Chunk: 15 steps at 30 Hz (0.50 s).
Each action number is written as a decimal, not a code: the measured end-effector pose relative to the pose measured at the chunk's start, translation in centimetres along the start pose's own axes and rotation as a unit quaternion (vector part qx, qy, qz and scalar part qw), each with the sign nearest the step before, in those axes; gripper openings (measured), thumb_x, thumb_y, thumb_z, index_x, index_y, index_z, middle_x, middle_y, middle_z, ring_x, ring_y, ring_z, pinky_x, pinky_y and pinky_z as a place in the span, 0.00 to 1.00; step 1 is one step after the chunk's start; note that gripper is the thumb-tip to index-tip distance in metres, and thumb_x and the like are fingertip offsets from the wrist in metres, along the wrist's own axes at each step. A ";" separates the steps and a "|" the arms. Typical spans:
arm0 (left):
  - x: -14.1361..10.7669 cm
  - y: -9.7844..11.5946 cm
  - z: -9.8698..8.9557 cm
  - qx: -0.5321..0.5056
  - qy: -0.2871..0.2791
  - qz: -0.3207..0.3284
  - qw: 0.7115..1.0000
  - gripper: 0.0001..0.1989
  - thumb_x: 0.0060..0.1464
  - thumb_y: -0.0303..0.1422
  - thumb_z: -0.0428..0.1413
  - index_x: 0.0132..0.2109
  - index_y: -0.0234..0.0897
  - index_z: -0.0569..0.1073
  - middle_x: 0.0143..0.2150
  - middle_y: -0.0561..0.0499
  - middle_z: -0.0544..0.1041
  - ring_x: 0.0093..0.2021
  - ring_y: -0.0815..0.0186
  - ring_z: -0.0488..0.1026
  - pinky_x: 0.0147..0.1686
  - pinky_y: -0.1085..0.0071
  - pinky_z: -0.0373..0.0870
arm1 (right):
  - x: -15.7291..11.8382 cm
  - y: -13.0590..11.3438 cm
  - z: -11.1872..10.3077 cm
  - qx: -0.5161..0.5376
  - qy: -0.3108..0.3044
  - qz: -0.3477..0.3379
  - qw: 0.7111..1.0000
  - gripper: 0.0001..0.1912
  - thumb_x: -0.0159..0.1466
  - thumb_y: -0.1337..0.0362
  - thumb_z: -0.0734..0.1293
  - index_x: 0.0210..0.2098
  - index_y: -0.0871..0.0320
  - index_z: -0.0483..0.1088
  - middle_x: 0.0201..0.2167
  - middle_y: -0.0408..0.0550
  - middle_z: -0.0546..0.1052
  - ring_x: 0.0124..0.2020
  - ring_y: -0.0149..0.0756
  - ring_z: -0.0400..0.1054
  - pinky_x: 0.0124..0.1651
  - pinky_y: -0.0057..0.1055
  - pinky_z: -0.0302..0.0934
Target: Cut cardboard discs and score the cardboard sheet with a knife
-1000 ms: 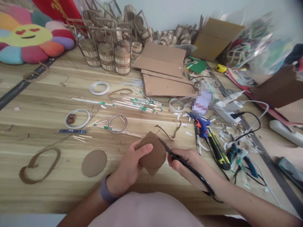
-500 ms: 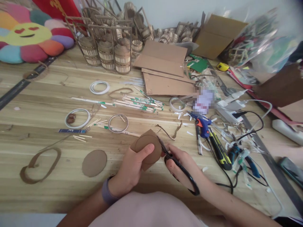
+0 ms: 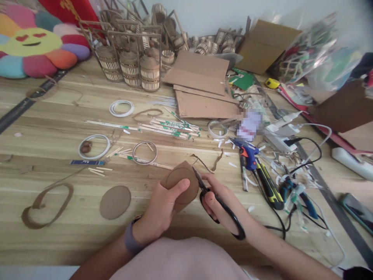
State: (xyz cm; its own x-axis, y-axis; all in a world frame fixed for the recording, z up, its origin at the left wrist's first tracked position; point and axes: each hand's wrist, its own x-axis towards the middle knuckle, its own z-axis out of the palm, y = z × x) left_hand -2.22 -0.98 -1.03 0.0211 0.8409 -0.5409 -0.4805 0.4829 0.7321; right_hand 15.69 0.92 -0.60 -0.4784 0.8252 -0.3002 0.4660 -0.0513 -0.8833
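My left hand (image 3: 163, 206) pinches a piece of brown cardboard (image 3: 188, 190) with a circle drawn on it, the thumb lying across its face. The fingers of my right hand (image 3: 221, 198) are wrapped round the black handles of scissors (image 3: 237, 222). The scissor blades touch the upper right edge of the cardboard. To the left of my left hand, a round cardboard disc (image 3: 115, 202) lies flat on the wooden table (image 3: 87, 241). Thin curled cardboard scraps (image 3: 215, 161) lie just beyond the scissors.
A blue glue gun (image 3: 247, 151), a yellow-black cutter (image 3: 269, 184) and pliers (image 3: 309, 204) lie at the right with cables. Tape rings (image 3: 121, 108) and wooden sticks (image 3: 166, 130) are ahead. Cardboard sheets (image 3: 204, 105) and bamboo lantern-like pieces (image 3: 150, 74) stand or lie farther back.
The scissors have turned slightly in my right hand, and their lower finger loop shows more. My left hand and the cardboard look nearly unchanged. The view has shifted slightly.
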 end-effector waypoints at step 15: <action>-0.4 1.0 0.2 0.003 -0.033 0.015 0.999 0.16 0.45 0.42 0.67 0.41 0.41 0.83 0.45 0.45 0.86 0.53 0.48 0.79 0.55 0.58 0.75 | 0.0 -1.2 0.3 -0.045 0.009 -0.041 0.998 0.39 0.68 0.30 0.50 0.36 0.57 0.71 0.17 0.40 0.59 0.25 0.35 0.59 0.27 0.30 0.57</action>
State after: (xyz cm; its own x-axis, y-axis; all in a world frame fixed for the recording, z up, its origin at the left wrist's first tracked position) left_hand -2.48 -0.82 0.03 0.0646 0.8696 -0.4896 -0.4767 0.4579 0.7504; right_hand 14.95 0.81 0.35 -0.5043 0.8348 -0.2207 0.4909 0.0668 -0.8687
